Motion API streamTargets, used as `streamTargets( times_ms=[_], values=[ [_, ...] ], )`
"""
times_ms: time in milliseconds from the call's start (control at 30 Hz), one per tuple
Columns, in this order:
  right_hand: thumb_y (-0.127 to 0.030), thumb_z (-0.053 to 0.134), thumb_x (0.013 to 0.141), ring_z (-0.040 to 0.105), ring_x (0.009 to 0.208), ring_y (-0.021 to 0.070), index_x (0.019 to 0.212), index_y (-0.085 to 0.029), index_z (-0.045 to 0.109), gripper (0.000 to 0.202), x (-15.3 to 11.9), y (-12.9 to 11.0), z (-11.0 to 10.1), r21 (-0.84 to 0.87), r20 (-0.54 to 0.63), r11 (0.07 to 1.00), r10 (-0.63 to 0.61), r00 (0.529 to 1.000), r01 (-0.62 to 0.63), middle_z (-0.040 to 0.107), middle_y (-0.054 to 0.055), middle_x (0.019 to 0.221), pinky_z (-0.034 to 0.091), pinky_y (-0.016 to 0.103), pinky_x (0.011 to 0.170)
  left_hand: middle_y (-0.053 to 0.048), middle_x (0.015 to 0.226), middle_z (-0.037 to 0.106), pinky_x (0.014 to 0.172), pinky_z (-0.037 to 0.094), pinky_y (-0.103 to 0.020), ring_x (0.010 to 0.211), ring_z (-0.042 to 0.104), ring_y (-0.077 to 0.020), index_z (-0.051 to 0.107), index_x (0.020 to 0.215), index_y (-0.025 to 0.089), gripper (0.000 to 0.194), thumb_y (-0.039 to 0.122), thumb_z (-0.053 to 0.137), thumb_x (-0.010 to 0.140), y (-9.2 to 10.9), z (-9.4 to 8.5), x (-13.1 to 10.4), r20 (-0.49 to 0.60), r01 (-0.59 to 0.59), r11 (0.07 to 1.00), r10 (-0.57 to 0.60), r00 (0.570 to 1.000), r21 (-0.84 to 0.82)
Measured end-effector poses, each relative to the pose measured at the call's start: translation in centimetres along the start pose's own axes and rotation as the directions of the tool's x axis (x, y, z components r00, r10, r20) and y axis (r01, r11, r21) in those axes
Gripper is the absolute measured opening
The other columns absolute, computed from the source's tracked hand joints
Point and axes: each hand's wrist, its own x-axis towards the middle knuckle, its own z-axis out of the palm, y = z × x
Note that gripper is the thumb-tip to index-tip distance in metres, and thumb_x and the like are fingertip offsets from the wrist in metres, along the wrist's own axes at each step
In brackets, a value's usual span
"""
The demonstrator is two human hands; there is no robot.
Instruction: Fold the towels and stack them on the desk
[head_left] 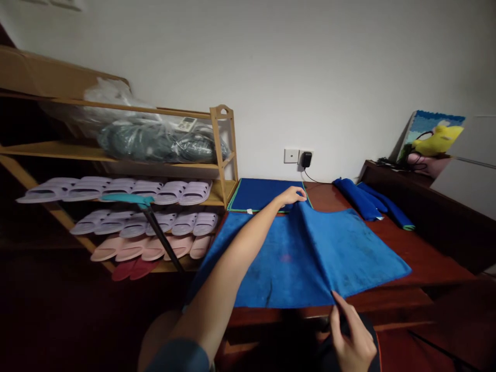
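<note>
1. Head view: right grip (352, 338), narrow, pinches the near edge of the blue cloth (302, 253).
2. Blue cloth spreads over the counter (437, 263) between both grips, a raised crease joining them.
3. Left grip (291, 196) pinches its far edge.
4. Left of both grips: slippers (169, 194).
5. Right of the left grip: blue rolls (358, 199).
6. Beyond it: a plug (306, 159).
</note>
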Motion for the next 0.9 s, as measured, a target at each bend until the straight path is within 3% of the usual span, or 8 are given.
streamTargets(
  times_ms=[100,200,300,400,567,733,900],
  values=[
    [-0.022,0.058,0.085,0.067,0.075,0.0146,0.106,-0.018,0.068,0.024,0.9,0.4,-1.6,0.009,-0.009,0.975,0.224,0.975,-0.224,0.071,0.004,0.094,0.050,0.022,0.070,0.002,0.059,0.062,0.059,0.039,-0.023,0.057,0.052,-0.0110,0.069,0.069,0.013,0.011,0.021,0.074,0.065,1.4,-0.8,-0.9,0.028,-0.011,0.995,0.014,0.999,-0.101],
    [-0.035,0.064,0.080,0.067,0.078,0.0168,0.098,-0.016,0.070,0.027,2.8,1.2,-2.8,0.107,-0.051,0.887,0.455,0.889,-0.448,0.071,0.005,0.094,0.051,0.023,0.076,-0.001,0.062,0.065,0.063,0.042,-0.025,0.061,0.056,-0.0122,0.070,0.067,0.012,0.011,0.021,0.075,0.064,2.7,-1.5,-1.6,0.054,-0.014,0.980,0.025,0.998,-0.200],
    [-0.041,0.071,0.072,0.066,0.077,0.0188,0.095,-0.014,0.071,0.035,5.7,2.1,-3.9,0.217,-0.104,0.812,0.571,0.814,-0.542,0.071,0.006,0.091,0.052,0.029,0.082,-0.003,0.066,0.066,0.068,0.044,-0.025,0.065,0.059,-0.0122,0.069,0.069,0.011,0.012,0.019,0.076,0.064,3.8,-2.5,-2.6,0.072,-0.031,0.958,0.053,0.996,-0.286],
    [-0.045,0.073,0.069,0.066,0.077,0.0198,0.099,-0.014,0.071,0.043,8.9,3.3,-5.4,0.215,-0.098,0.784,0.611,0.786,-0.582,0.071,0.006,0.090,0.053,0.032,0.083,-0.003,0.070,0.067,0.071,0.044,-0.025,0.068,0.060,-0.0116,0.070,0.079,0.010,0.020,0.016,0.078,0.062,4.8,-4.0,-4.0,0.095,-0.054,0.940,0.091,0.991,-0.337],
    [-0.051,0.073,0.065,0.067,0.081,0.0211,0.101,-0.021,0.072,0.047,14.2,5.9,-8.0,0.111,-0.004,0.804,0.588,0.809,-0.584,0.072,0.004,0.089,0.054,0.028,0.082,-0.004,0.075,0.069,0.077,0.046,-0.029,0.072,0.063,-0.0122,0.069,0.086,0.010,0.029,0.008,0.078,0.058,6.6,-6.3,-6.4,0.098,-0.131,0.923,0.177,0.979,-0.361],
    [-0.052,0.077,0.059,0.068,0.085,0.0248,0.097,-0.023,0.074,0.048,18.9,7.3,-9.0,0.082,0.032,0.864,0.496,0.868,-0.497,0.072,0.007,0.089,0.054,0.032,0.083,-0.005,0.069,0.069,0.074,0.050,-0.032,0.073,0.065,-0.0166,0.072,0.081,0.011,0.019,0.009,0.077,0.063,8.4,-7.1,-8.0,-0.070,-0.198,0.971,0.190,0.979,-0.131],
    [-0.052,0.078,0.058,0.067,0.074,0.0191,0.102,-0.018,0.072,0.056,22.7,7.9,-9.0,0.119,0.052,0.887,0.444,0.894,-0.447,0.072,0.010,0.085,0.054,0.027,0.076,-0.004,0.065,0.070,0.070,0.053,-0.031,0.070,0.067,-0.0182,0.072,0.077,0.014,0.013,0.012,0.075,0.065,10.7,-8.2,-9.7,-0.159,-0.244,0.968,0.249,0.955,0.053]
  ],
)
